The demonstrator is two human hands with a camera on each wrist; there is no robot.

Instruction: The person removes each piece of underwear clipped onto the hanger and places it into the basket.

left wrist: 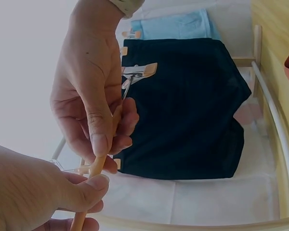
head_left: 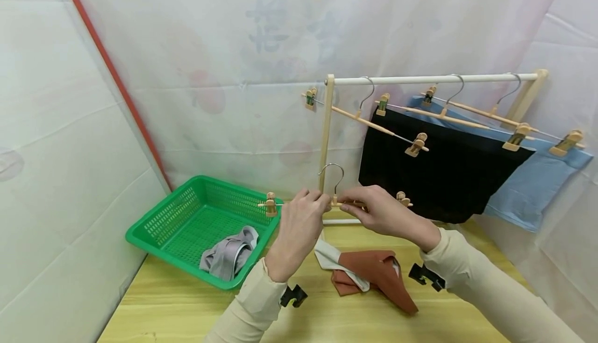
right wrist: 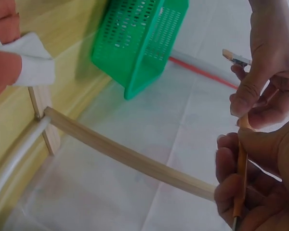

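Both hands hold one clip hanger (head_left: 334, 201) in front of the rack, its metal hook pointing up. My left hand (head_left: 301, 223) grips the wooden bar just left of the hook, while my right hand (head_left: 383, 210) pinches it on the other side. In the right wrist view, thumb and curled fingers of the right hand (right wrist: 274, 168) wrap the orange-brown bar (right wrist: 242, 168). A clip (head_left: 271, 205) shows at each end, with no cloth in either. On the table below lies a crumpled rust-and-white garment (head_left: 374, 270).
A green basket (head_left: 161, 257) at the left contains a grey garment (head_left: 229, 252). On the rack's white rail (head_left: 411, 80) hang a bare clip hanger (head_left: 359, 117), black shorts (head_left: 420, 166) and a light blue garment (head_left: 523, 197). White curtains surround the wooden table (head_left: 187, 312).
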